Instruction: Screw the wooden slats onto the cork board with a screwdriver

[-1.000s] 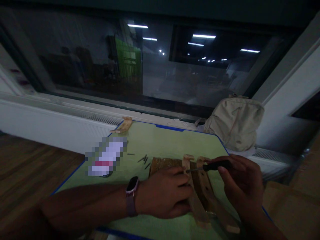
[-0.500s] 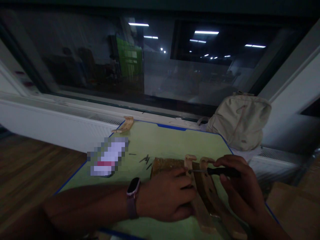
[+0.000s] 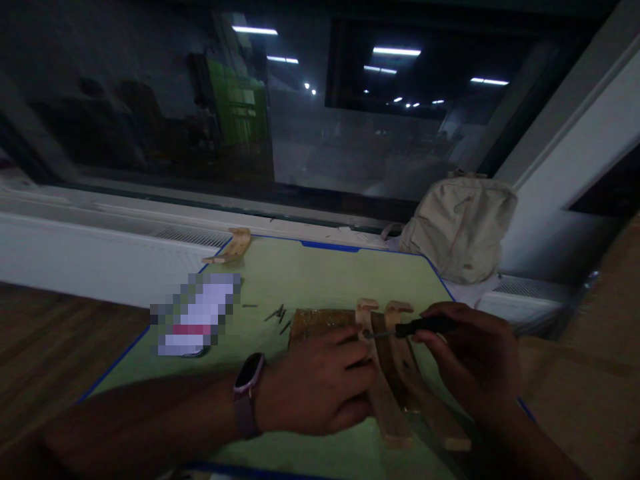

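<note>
On the near right part of the green mat point(image 3: 325, 273) lie the wooden slats point(image 3: 395, 400), two pale curved strips set on edge side by side, with a brown board point(image 3: 320, 319) touching their left flank. The left hand point(image 3: 320, 387), fingers close together and curled, presses down over the board and the nearer slat. The right hand point(image 3: 475, 360) pinches the dark handle of a screwdriver point(image 3: 425, 325), whose thin shaft points left at the top of the slats, just beside the left fingertips. The slats look light, stiff and smooth, likely to slide or tip on the mat unless braced. The long flat sides low down seem the safest hold, since the thin hooked ends could snap. Loose screws point(image 3: 277, 315) lie nearby, and a pale bag point(image 3: 460, 227) sits beyond the mat.
</note>
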### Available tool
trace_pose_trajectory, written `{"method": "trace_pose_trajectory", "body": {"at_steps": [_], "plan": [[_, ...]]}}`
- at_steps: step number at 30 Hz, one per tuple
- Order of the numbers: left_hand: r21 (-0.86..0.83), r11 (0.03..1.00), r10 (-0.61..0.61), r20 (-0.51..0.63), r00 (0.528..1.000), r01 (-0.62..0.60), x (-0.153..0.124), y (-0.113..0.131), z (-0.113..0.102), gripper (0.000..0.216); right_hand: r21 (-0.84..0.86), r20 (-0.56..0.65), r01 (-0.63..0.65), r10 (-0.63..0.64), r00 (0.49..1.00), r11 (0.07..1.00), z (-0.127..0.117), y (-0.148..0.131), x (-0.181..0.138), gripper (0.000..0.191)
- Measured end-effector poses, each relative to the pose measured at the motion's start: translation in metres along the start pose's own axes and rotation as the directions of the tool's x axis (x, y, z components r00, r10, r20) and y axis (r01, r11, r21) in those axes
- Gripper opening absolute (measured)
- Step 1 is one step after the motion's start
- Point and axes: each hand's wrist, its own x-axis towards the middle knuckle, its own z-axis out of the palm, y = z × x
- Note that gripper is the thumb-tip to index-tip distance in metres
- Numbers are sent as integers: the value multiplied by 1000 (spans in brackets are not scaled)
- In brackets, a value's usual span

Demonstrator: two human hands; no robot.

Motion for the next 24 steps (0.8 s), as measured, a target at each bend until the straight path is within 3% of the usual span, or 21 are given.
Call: {"method": "trace_pose_trajectory", "body": {"at_steps": [2,6,16,24], "plan": [[-14,1000,-12,0,1000,12,-1,1,0,19,-24,-90,33,-35,995,999,-1,1,-2,39],[-43,998,-44,-4,999,44,-2,2,2,19,-89,-152,40,-53,987,995,-3,2,-2,34],[-81,994,-67,22,997,69,-4,2,3,17,-40,-36,74,-76,996,996,2,2,-10,42],[-73,995,-71,-4,997,71,-4,2,3,16,-128,10,99,-98,995,987,8,4,-8,39]]}}
